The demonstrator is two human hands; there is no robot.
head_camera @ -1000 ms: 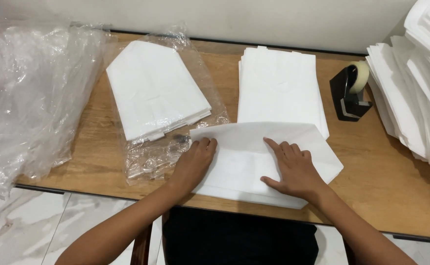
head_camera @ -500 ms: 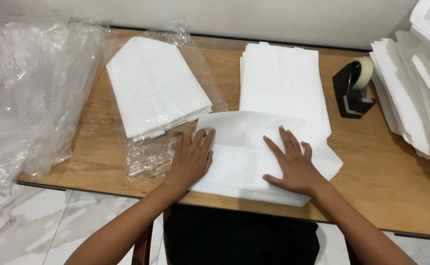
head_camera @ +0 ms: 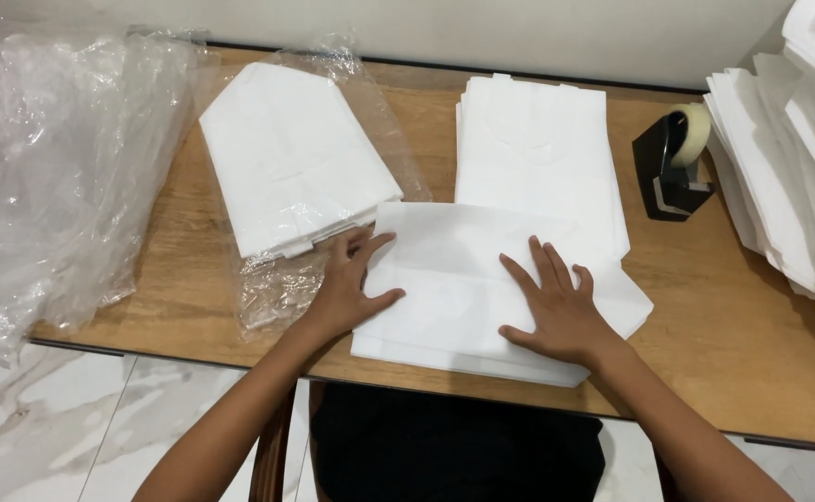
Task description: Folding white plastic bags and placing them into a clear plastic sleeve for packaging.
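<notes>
A folded white fabric sheet [head_camera: 454, 270] lies at the near edge of the wooden table [head_camera: 723, 316]. My left hand [head_camera: 350, 288] rests flat on its left edge, fingers spread. On the sheet's right half my right hand [head_camera: 556, 307] presses down, palm flat, fingers apart. Neither hand grips anything. Behind the sheet lies a stack of white fabric bags [head_camera: 538, 158]. To the left sits another white stack [head_camera: 291, 153] on a clear plastic wrapper [head_camera: 277, 288].
A black tape dispenser [head_camera: 672, 167] stands at the right. A tall pile of white sheets [head_camera: 798, 149] fills the far right. Crumpled clear plastic [head_camera: 45, 177] covers the table's left end. Marble floor [head_camera: 73, 428] shows below the table edge.
The upper flap of the sheet has been folded down and flattened into a rectangle. Both hands slid outward and now lie flat on it.
</notes>
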